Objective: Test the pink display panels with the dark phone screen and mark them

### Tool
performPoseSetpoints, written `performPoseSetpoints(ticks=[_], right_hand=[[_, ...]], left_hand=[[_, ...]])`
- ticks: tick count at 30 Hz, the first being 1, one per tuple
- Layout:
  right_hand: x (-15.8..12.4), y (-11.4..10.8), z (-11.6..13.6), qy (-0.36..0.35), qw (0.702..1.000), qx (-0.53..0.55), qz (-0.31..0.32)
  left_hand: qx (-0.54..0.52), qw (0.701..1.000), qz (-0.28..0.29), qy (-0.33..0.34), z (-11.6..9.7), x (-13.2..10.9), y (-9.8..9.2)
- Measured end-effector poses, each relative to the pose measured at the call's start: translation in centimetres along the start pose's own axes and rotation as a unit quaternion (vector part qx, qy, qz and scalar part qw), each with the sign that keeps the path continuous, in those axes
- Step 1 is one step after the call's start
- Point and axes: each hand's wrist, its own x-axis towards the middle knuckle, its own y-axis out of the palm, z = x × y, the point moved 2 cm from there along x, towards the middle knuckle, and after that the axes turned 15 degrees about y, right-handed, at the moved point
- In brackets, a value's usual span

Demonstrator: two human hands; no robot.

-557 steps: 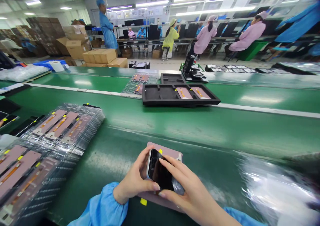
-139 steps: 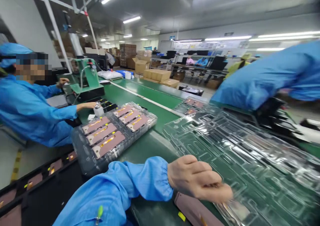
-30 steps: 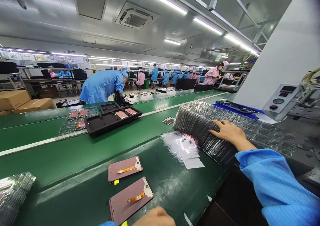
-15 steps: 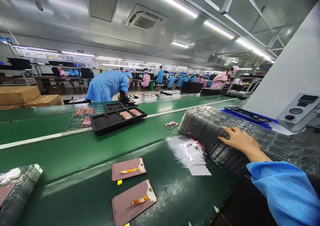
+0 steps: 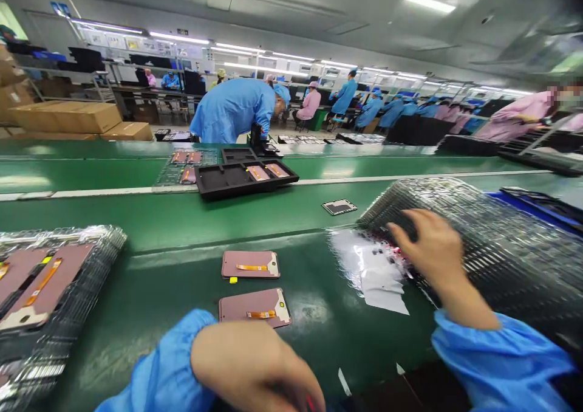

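My right hand (image 5: 432, 248) is on a tall stack of clear plastic trays (image 5: 496, 254), its fingers curled against the near edge. Beside that hand, white sheets and clear film (image 5: 371, 272) lie on the green belt. My left hand (image 5: 255, 363) is at the bottom edge, its fingertips cut off by the frame, just below two pink-backed display panels with orange flex strips (image 5: 250, 264) (image 5: 254, 308). A clear tray stack holding similar panels (image 5: 59, 278) sits at the left.
A black foam tray with panels (image 5: 246, 178) sits on the far belt, and a small panel (image 5: 339, 206) lies nearer. A co-worker in blue (image 5: 234, 111) leans beyond the belt. Cardboard boxes (image 5: 66, 117) stand at far left, and a blue tray (image 5: 537, 202) sits right.
The view has swung left and levelled. My left hand has risen further into view near the panels. My right hand has lifted from flat to curled on the tray stack.
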Motion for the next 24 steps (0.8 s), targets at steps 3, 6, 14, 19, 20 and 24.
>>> performPoseSetpoints(ticks=[3,6,14,19,20,24], right_hand=[[-3.3,3.4,8.5,-0.167,0.978,0.058,0.112],[-8.4,5.5,15.2,-0.361,0.898,0.140,0.210],[-16.3,5.6,19.0,-0.484,0.788,0.225,0.307],[-18.1,6.1,18.3,-0.503,0.787,0.231,0.271],[-18.4,5.9,18.2,-0.512,0.786,0.235,0.254],[-19.1,5.0,17.9,-0.549,0.783,0.237,0.172]], left_hand=[[0.034,0.981,-0.174,-0.082,0.4,-1.7,-4.0],[0.054,0.893,-0.419,-0.156,3.6,-5.1,-7.2],[0.152,0.622,-0.733,-0.228,14.0,-14.8,-7.5],[0.156,0.608,-0.739,-0.245,16.2,-16.0,-6.5],[0.157,0.611,-0.735,-0.247,16.4,-16.0,-6.4],[0.167,0.621,-0.722,-0.257,16.5,-16.0,-6.2]])
